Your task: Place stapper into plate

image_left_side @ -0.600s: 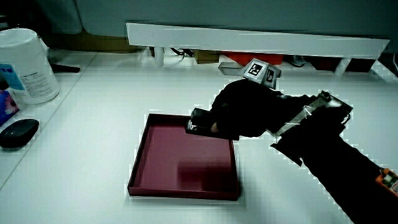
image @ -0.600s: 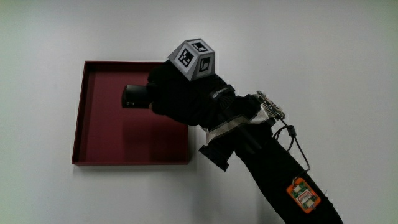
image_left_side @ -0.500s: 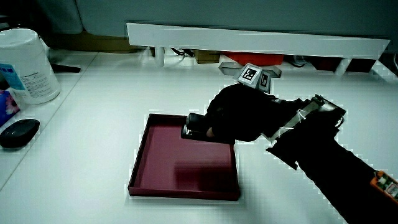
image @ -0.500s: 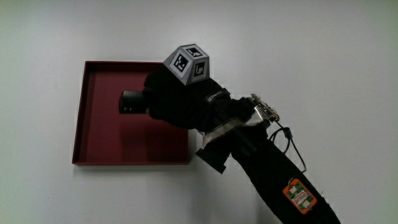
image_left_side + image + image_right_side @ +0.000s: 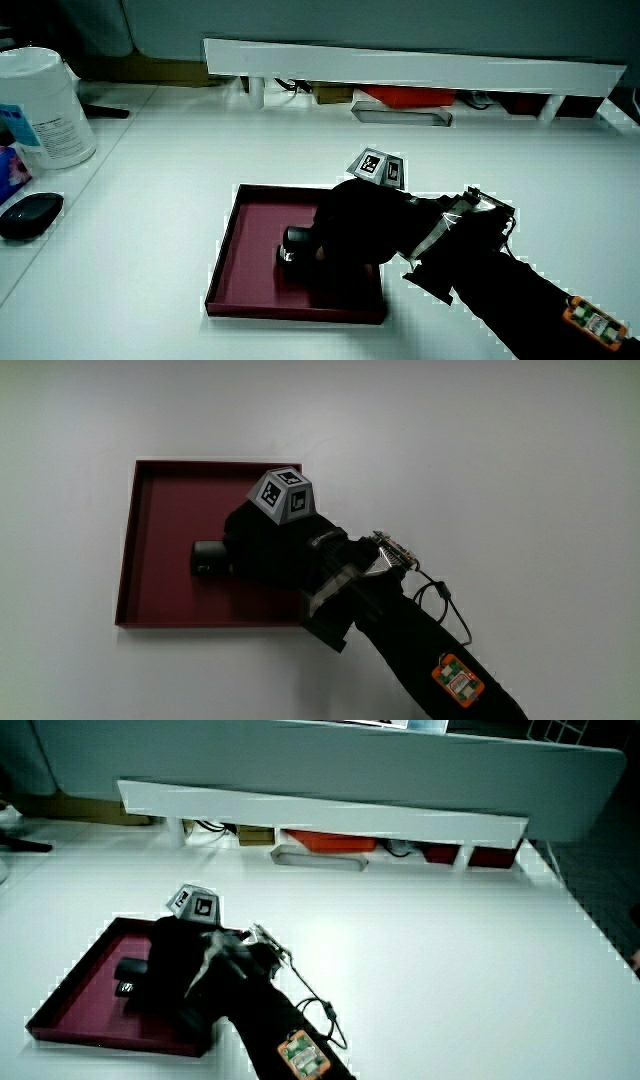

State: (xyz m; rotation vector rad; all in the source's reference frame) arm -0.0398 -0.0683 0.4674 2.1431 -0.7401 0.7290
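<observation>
hands clenched round the stapler, low inside the plate near frame centre; stapler's dark end juts from the fingers, apparently touching the plate floor, on the white surface.

no readable words, brand names or numbers appear in any view. the cube on the back of the hand carries black-and-white square code patterns — not text. a white tub at the table's edge bears a printed label — its lettering cannot be made out.
</observation>
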